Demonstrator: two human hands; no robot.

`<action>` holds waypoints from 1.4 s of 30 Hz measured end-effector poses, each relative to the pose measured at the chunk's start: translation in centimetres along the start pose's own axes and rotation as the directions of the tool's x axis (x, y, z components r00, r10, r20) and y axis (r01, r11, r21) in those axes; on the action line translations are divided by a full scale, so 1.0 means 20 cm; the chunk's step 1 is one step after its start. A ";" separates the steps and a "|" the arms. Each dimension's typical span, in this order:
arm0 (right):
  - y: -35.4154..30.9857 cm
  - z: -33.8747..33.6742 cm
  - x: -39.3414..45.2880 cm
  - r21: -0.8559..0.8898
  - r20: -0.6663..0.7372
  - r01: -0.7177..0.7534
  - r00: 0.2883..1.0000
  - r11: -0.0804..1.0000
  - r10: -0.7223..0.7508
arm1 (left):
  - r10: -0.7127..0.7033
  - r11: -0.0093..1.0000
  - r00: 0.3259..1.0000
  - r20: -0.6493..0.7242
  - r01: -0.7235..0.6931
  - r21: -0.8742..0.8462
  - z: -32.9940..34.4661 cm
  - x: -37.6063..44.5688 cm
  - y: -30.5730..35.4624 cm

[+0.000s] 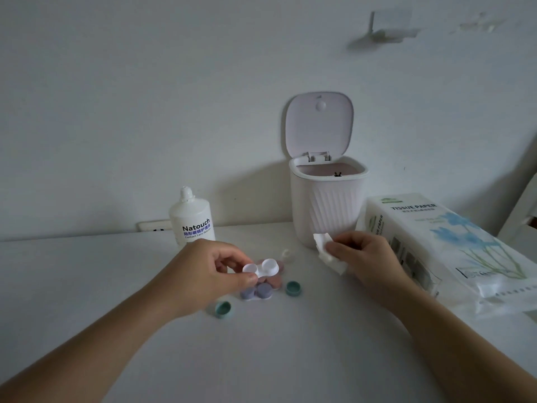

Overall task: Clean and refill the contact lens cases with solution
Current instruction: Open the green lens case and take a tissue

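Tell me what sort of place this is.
Probably a home dresser or bedroom tabletop, used for contact lens care. A white plastic Natouch solution bottle stands by the plain white wall, with a small lidded pale pink desktop bin and a soft pack of tissue paper beside it.

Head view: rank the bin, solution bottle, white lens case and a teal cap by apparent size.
1. Bin, lid open.
2. Solution bottle.
3. White lens case, pinched by the left hand.
4. Teal cap; the second teal cap looks alike.
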State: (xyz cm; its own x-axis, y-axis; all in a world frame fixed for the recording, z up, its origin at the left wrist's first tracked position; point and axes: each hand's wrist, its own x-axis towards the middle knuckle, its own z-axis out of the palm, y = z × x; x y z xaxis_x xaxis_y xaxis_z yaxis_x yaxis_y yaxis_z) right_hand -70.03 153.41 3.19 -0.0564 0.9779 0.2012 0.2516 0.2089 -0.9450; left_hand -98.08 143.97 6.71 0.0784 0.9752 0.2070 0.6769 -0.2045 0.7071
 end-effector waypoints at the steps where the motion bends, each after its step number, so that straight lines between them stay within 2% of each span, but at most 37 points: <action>1: 0.00 0.00 0.00 0.032 -0.005 -0.011 1.000 0.999 0.012 | 0.001 1.000 1.000 -0.013 -0.002 -0.016 -0.01 0.02 0.03; 8: 0.01 -0.01 0.02 0.163 0.007 -0.016 1.000 0.986 0.015 | -0.100 0.993 0.982 -0.161 0.087 -0.081 -0.06 0.22 0.22; 17: 0.02 -0.01 0.04 0.333 0.049 -0.064 0.997 0.941 0.051 | -0.059 0.998 0.960 -0.274 0.052 -0.034 -0.09 0.66 0.40; 22: 0.03 -0.01 0.04 0.359 0.065 -0.074 0.996 0.930 0.054 | 0.007 0.996 0.959 -0.284 0.019 0.091 -0.07 0.85 0.48; 26: 0.03 0.00 0.04 0.361 0.075 -0.070 0.996 0.930 0.046 | 0.101 0.964 0.973 -0.207 -0.045 0.261 -0.06 0.92 0.54; 28: 0.03 0.00 0.04 0.358 0.078 -0.070 0.996 0.931 0.046 | 0.188 0.901 0.970 -0.155 -0.108 0.420 -0.06 0.95 0.56; 31: 0.03 -0.01 0.04 0.353 0.089 -0.076 0.995 0.932 0.047 | 0.350 0.710 0.937 0.022 -0.281 0.646 -0.08 0.98 0.57; 34: 0.02 0.00 0.04 0.353 0.092 -0.076 0.995 0.932 0.046 | 0.457 0.509 0.868 0.197 -0.436 0.742 -0.09 0.99 0.59; 37: 0.02 0.00 0.04 0.343 0.091 -0.085 0.994 0.935 0.057 | 0.510 0.334 0.807 0.298 -0.505 0.796 -0.09 0.99 0.60; 39: 0.02 -0.01 0.04 0.333 0.092 -0.086 0.994 0.939 0.058 | 0.513 0.264 0.788 0.340 -0.522 0.811 -0.10 0.99 0.61; 42: 0.02 -0.01 0.04 0.318 0.098 -0.085 0.994 0.944 0.057 | 0.532 0.242 0.773 0.346 -0.530 0.812 -0.10 0.99 0.62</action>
State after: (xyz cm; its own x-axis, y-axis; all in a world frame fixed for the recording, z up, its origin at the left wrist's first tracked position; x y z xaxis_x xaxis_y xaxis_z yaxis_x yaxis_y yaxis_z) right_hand -69.87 154.24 3.04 -0.1367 0.9832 0.1210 -0.0653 0.1130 -0.9915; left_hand -89.54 160.58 20.88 0.6738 0.6744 0.3019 0.7170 -0.4981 -0.4876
